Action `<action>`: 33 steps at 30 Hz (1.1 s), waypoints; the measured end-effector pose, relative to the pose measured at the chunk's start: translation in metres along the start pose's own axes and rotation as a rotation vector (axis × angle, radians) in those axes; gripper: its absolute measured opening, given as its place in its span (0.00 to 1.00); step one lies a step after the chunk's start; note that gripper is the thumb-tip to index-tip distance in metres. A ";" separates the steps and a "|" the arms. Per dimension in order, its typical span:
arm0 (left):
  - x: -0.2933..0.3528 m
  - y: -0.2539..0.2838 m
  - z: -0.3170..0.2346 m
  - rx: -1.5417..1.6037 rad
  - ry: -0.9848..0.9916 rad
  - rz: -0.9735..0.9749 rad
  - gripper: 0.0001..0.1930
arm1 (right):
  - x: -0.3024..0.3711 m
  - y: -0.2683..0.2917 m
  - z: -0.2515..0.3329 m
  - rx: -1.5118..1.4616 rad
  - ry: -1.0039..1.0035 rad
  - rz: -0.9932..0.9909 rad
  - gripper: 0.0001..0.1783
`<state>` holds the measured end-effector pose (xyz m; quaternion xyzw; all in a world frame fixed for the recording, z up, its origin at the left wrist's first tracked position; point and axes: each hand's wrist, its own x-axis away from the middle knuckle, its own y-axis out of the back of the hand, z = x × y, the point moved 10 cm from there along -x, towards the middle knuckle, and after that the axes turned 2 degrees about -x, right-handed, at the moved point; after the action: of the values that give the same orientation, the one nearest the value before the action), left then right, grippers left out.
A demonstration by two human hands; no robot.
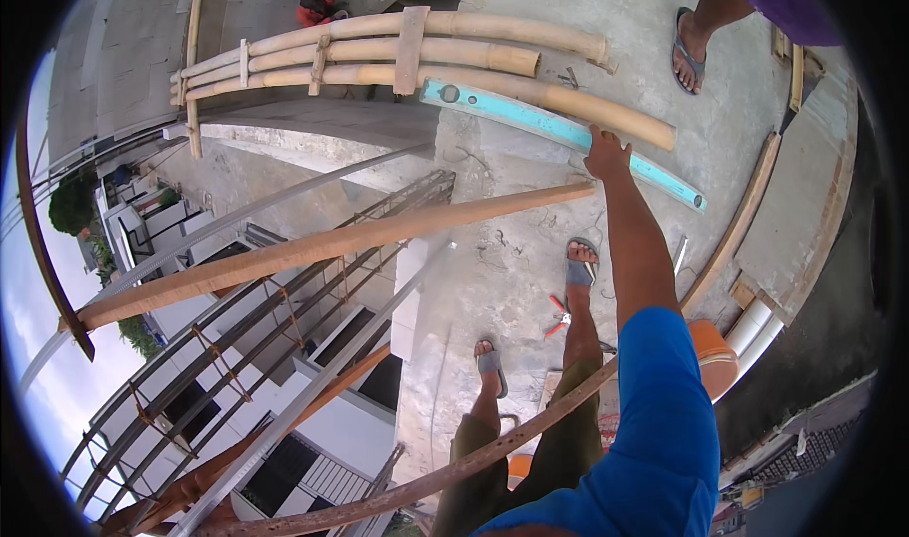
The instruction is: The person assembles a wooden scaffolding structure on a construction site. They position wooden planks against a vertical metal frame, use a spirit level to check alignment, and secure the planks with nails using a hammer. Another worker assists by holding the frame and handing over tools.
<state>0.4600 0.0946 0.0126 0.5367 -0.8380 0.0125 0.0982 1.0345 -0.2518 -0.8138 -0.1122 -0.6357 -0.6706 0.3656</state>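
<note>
My right hand (608,153) reaches forward with its fingers closed over the edge of a long turquoise spirit level (530,117). The level lies slantwise beside a row of bamboo poles (568,103), its far-left end near the wooden crosspiece (410,49) that ties the poles. Below my hand ends a squared timber beam (379,234), which runs out to the left. My left hand is not in view.
Red-handled pliers (559,317) lie on the concrete floor (502,291) beside my foot. Another person's sandalled foot (689,52) stands at upper right. Tied rebar (227,362) and the roof edge are at left, with houses below. An orange bucket (712,359) stands at right.
</note>
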 end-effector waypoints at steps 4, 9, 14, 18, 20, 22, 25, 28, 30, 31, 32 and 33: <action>0.004 0.004 -0.015 -0.021 0.034 -0.028 0.47 | 0.005 -0.007 0.008 0.034 0.082 0.036 0.38; 0.016 0.027 -0.022 0.033 0.015 -0.005 0.47 | 0.082 0.066 -0.012 -0.152 0.361 -0.230 0.43; 0.033 0.041 -0.018 0.139 -0.072 0.116 0.48 | 0.233 0.176 -0.031 -0.403 0.470 -0.126 0.57; 0.042 0.009 -0.025 0.167 -0.188 0.334 0.49 | 0.363 0.272 -0.021 -0.379 0.465 -0.360 0.53; 0.044 0.019 -0.021 0.200 -0.214 0.316 0.52 | 0.422 0.308 -0.017 -0.559 0.495 -0.334 0.46; 0.045 0.030 -0.023 0.231 -0.226 0.299 0.54 | 0.491 0.348 0.003 -0.532 0.489 -0.276 0.43; 0.050 0.044 -0.021 0.152 -0.219 0.355 0.57 | 0.588 0.380 0.024 -0.655 0.450 -0.101 0.35; 0.049 0.074 -0.004 0.101 -0.206 0.378 0.54 | 0.681 0.399 0.054 -0.694 0.476 0.007 0.25; 0.045 0.086 0.004 0.008 -0.172 0.385 0.49 | 0.758 0.427 0.091 -0.793 0.559 -0.022 0.17; 0.046 0.087 0.003 -0.054 -0.166 0.405 0.42 | 0.797 0.433 0.107 -0.830 0.603 -0.012 0.17; 0.048 0.084 -0.006 -0.129 -0.158 0.425 0.38 | 0.833 0.439 0.122 -0.874 0.642 -0.008 0.17; 0.055 0.085 -0.018 -0.157 -0.174 0.466 0.36 | 0.866 0.447 0.138 -0.925 0.690 -0.003 0.17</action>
<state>0.3635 0.0836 0.0470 0.3190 -0.9426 -0.0765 0.0618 0.6614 -0.3898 0.0868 -0.0344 -0.1206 -0.8770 0.4638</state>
